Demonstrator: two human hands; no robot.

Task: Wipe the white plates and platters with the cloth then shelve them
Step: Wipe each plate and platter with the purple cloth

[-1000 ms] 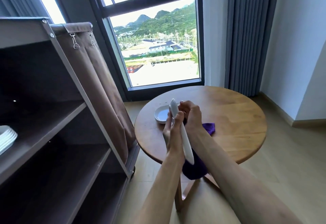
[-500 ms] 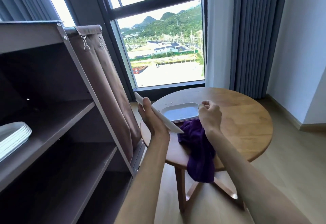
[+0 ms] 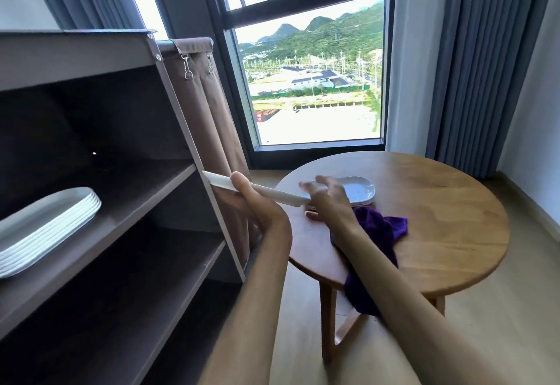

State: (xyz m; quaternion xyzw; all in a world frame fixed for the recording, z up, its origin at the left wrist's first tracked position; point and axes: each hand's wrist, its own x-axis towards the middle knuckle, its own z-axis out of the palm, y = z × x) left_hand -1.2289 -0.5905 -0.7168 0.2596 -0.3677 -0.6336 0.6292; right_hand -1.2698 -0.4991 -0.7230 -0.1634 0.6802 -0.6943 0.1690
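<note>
My left hand (image 3: 257, 200) grips a white platter (image 3: 218, 181) seen edge-on, its far end at the front post of the brown shelf unit (image 3: 169, 184). A stack of several white platters (image 3: 45, 227) lies on the middle shelf at the left. My right hand (image 3: 325, 195) hovers open and blurred, fingers spread, over the near edge of the round wooden table (image 3: 439, 221), in front of a small stack of white platters (image 3: 360, 191). The purple cloth (image 3: 381, 230) lies on the table under my right forearm and hangs over the table edge.
A brown fabric curtain (image 3: 209, 130) hangs on clips at the shelf unit's right side. A large window (image 3: 312, 81) and grey curtains (image 3: 485, 66) stand behind the table. Wood floor (image 3: 515, 309) lies around the table legs.
My left hand has carried the platter left toward the shelf unit. My right hand let go of the purple cloth, which now lies on the table, and opened above the table's platters.
</note>
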